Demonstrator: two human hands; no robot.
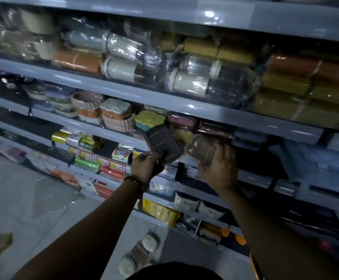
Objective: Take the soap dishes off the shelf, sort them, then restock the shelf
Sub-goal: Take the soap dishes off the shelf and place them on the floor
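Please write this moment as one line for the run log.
stage: at shelf | left hand: holds dark dish | right hand: holds clear dish | shelf: other dishes on it

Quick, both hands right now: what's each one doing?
Left hand: holds a dark soap dish.
Right hand: holds a clear soap dish.

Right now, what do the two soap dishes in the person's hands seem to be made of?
The dark dish in the left hand looks like matte opaque plastic: dull grey surface, no glare. The clear dish in the right hand is probably glossy transparent plastic: it shows highlights and see-through walls.
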